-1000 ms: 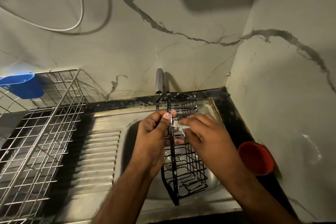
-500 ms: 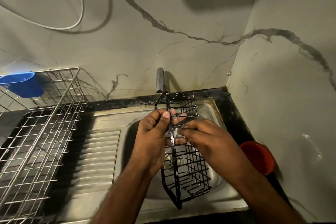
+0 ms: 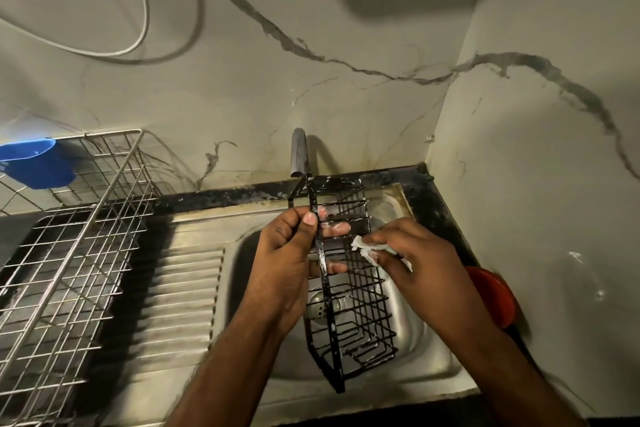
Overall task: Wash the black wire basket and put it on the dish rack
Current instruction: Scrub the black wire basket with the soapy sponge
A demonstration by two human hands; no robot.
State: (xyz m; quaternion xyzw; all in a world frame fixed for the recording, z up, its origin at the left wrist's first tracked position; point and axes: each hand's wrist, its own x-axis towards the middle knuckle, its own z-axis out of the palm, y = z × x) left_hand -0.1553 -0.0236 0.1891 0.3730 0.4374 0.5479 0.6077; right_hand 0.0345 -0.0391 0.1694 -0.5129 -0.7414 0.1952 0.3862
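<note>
Right now my left hand (image 3: 287, 263) grips the one black wire basket (image 3: 346, 274) upright over the sink (image 3: 415, 336), fingers curled round its frame to steady it, while my right hand (image 3: 412, 260) pinches one soapy white scrubber (image 3: 367, 248) against the wires. One dish rack (image 3: 69, 253) waits far left.
</note>
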